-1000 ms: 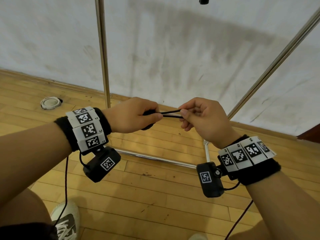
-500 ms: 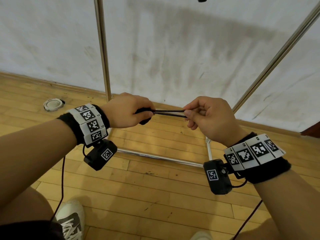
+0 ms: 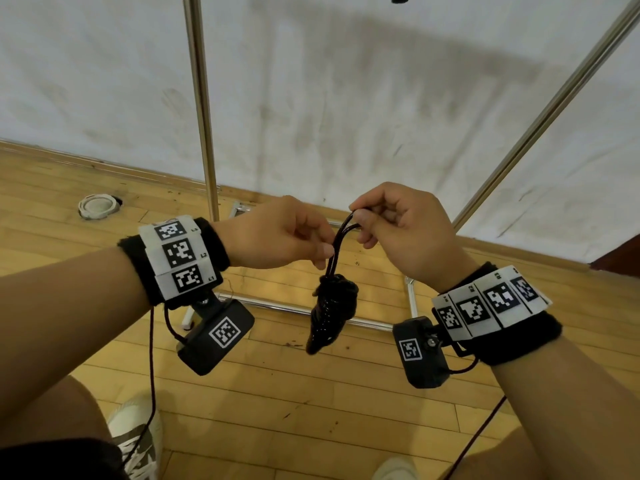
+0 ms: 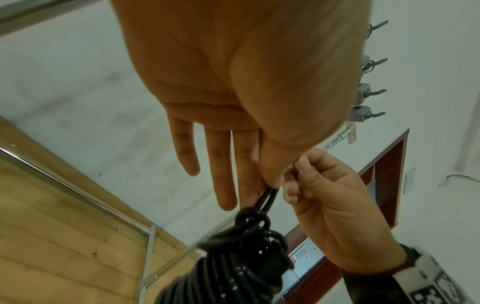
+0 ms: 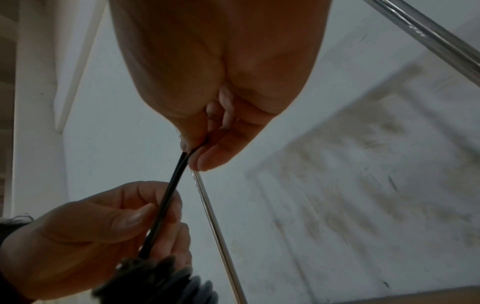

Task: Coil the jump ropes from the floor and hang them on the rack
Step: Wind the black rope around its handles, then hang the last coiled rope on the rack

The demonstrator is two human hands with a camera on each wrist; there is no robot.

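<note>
Black and glossy, the coiled jump rope (image 3: 330, 308) hangs in the air between both hands, over the wooden floor (image 3: 311, 410) and near the metal rack (image 3: 201, 109). The right hand (image 3: 398, 233) pinches the top of its loop between thumb and forefinger. Lower down, the left hand (image 3: 277, 237) pinches the two strands, its other fingers straight.

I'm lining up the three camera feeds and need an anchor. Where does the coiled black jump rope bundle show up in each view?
Head: the coiled rope bundle hangs at centre, below and between the left hand and right hand.
Left wrist: bottom centre, under the fingers.
Right wrist: only its blurred top, at the bottom edge left of centre.
Shared landmark: the doubled black strand rising from the bundle, pinched by both hands.
</note>
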